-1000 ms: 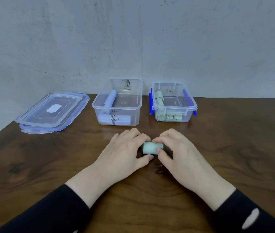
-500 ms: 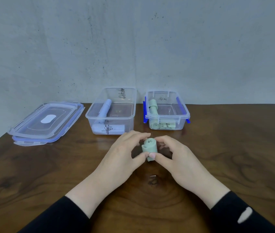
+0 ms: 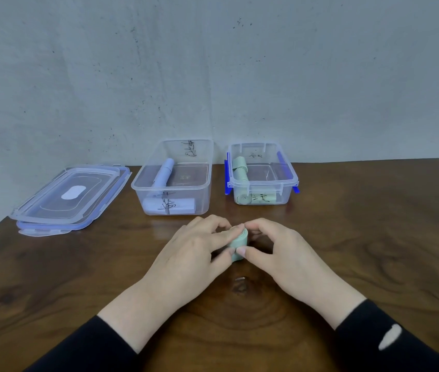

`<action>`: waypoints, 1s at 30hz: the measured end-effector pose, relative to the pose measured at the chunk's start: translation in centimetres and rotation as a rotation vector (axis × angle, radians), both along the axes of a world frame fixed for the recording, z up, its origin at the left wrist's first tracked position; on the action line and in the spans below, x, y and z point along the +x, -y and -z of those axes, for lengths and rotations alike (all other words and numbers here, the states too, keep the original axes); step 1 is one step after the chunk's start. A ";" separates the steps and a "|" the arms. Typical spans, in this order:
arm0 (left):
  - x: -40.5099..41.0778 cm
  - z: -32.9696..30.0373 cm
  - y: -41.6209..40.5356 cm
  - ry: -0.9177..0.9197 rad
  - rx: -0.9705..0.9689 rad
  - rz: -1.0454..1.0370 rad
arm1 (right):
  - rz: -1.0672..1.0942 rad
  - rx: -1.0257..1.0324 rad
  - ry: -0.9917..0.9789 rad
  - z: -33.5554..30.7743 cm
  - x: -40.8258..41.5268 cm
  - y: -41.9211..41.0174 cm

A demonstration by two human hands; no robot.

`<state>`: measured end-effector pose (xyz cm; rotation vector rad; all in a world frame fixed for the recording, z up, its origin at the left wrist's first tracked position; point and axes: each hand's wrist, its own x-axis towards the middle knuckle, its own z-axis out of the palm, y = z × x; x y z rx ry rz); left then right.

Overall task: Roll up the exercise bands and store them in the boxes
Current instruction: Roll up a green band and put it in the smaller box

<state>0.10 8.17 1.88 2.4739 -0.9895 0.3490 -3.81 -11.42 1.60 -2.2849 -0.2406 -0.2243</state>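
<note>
Green band [image 3: 240, 244] roll pinched between left hand [image 3: 194, 261] and right hand [image 3: 283, 260] fingertips; keep pinch tight so coil can't spring, then into green box [image 3: 262, 181] beyond fingers.

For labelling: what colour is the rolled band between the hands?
Pale green rolled rubber band, seen best in the head view.

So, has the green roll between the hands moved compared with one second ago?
Yes. The green roll has turned: it lay sideways, now its end faces the box with blue clips, same spot before the boxes.

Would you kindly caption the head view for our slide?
Both hands, left and right, pinch a rolled green band before two open boxes.
</note>
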 end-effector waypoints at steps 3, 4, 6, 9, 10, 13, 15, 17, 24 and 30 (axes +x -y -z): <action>-0.2 0.1 0.0 -0.044 -0.029 -0.011 | 0.009 0.021 -0.013 0.0 0.0 -0.3; -0.4 0.1 0.0 -0.051 -0.040 -0.017 | 0.014 0.041 -0.017 0.0 0.0 -0.4; -0.6 0.3 0.2 -0.124 -0.143 -0.030 | 0.030 0.099 -0.025 -0.1 0.1 -0.5; -0.5 -0.3 0.5 -0.395 -0.417 -0.099 | 0.052 0.272 -0.056 -0.6 0.0 -0.4; -0.4 -0.4 0.7 -0.417 -0.430 -0.108 | 0.058 0.345 -0.072 -0.7 0.0 -0.3; -0.7 -0.9 1.3 -0.480 -0.479 -0.101 | 0.074 0.524 -0.138 -1.0 0.0 -0.2; -0.8 -1.0 1.8 -0.567 -0.588 -0.114 | 0.087 0.611 -0.170 -1.1 0.1 -0.2; -0.6 -1.0 2.3 -0.640 -0.670 -0.125 | 0.102 0.627 -0.172 -1.3 0.2 0.0; 0.1 -0.9 3.6 -0.776 -0.881 -0.140 | 0.226 0.216 0.052 -0.6 0.6 1.1; 0.4 -0.8 3.7 -0.784 -0.922 -0.145 | -0.080 -0.314 0.310 -1.4 0.3 1.7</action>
